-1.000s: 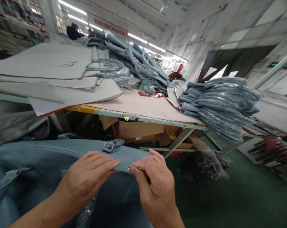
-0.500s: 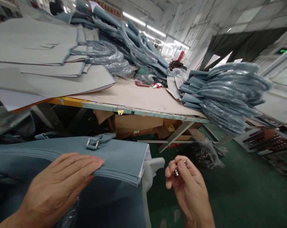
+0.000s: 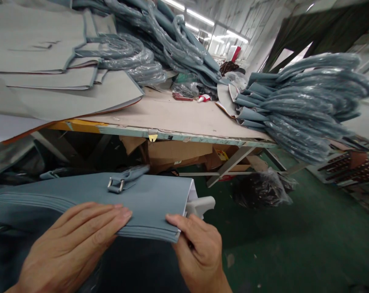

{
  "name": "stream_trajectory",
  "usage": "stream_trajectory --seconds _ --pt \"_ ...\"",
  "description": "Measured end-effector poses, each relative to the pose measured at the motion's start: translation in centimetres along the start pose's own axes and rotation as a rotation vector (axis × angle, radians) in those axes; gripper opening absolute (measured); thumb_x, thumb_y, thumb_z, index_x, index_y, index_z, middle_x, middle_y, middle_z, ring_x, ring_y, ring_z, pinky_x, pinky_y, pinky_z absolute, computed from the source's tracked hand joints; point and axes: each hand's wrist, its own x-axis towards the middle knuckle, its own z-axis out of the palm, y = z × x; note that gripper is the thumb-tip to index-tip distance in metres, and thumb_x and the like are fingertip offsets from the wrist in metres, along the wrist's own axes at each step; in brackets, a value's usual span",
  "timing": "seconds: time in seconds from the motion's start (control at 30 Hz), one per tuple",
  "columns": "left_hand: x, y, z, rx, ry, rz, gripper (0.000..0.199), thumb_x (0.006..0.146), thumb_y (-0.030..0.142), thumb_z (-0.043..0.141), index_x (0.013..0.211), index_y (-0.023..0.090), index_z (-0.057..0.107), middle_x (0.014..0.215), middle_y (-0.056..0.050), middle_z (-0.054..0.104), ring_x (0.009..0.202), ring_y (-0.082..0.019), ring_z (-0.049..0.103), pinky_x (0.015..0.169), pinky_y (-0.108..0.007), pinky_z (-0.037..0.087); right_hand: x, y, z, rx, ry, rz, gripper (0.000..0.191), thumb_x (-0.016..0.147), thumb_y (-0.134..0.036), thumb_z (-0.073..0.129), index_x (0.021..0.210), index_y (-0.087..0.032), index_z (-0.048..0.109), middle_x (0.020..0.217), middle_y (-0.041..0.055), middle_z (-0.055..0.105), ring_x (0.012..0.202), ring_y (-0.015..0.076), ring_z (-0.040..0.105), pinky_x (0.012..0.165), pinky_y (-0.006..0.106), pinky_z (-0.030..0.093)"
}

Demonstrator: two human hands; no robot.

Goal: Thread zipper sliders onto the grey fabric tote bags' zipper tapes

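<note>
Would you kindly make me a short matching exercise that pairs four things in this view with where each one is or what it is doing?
Column one
1. Left hand
2. Right hand
3. Metal buckle
4. Red-and-white item

Column two
A. On the tabletop
B. Pinching the corner of the blue material
C. Fitted on a strap
D. Lying over the blue material, fingers extended

Right pairs: 1-D; 2-B; 3-C; 4-A

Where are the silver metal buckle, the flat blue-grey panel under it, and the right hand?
Silver metal buckle (image 3: 121,186), head view: bar at image right.
Flat blue-grey panel (image 3: 147,199), head view: upper face.
Right hand (image 3: 202,245), head view: back of hand.
</note>
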Motion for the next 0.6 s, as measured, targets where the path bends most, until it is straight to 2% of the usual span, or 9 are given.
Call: stream_trajectory --seconds 0.1,0.2,0.37,0.6 --pt "-0.3 -0.3 0.1 0.061 0.009 0.053 0.070 0.095 -0.004 0.051 0.153 0.034 0.041 0.122 -0.002 0.073 0.115 -0.019 0.064 0.103 -0.042 0.044 0.8 0.2 0.0 -0.146 0.029 -0.152 0.025 0.094 -0.004 0.052 0.102 -0.014 0.073 0.065 0.0002 0.060 0.052 0.0119 0.048 0.049 0.029 0.032" --pt "-0.3 -0.4 0.1 0.060 0.043 0.089 0.069 0.093 -0.007 0.053 0.152 0.029 0.044 0.116 -0.006 0.073 0.115 -0.018 0.063 0.101 -0.040 0.045 0.8 0.4 -0.2 -0.186 0.032 -0.226 0.024 0.096 -0.002 0.052 0.100 -0.014 0.073 0.063 -0.0003 0.055 0.054 0.0127 0.043 0.051 0.030 0.029" --pt "-0.5 -0.4 0.0 0.010 0.053 0.069 0.066 0.091 -0.009 0.056 0.147 0.026 0.051 0.119 -0.007 0.072 0.118 -0.019 0.062 0.101 -0.042 0.046 0.8 0.6 -0.1 -0.208 -0.021 -0.273 0.020 0.097 -0.003 0.055 0.104 -0.014 0.071 0.062 -0.0011 0.050 0.057 0.0133 0.040 0.052 0.031 0.025" --pt "-0.1 -0.6 0.0 -0.042 0.055 0.010 0.064 0.091 -0.005 0.057 0.144 0.030 0.054 0.125 -0.002 0.071 0.116 -0.018 0.064 0.104 -0.039 0.044 1.4 0.8 -0.2 -0.216 -0.079 -0.268 0.022 0.097 -0.002 0.052 0.103 -0.016 0.069 0.061 -0.0016 0.049 0.056 0.0143 0.040 0.052 0.031 0.025"
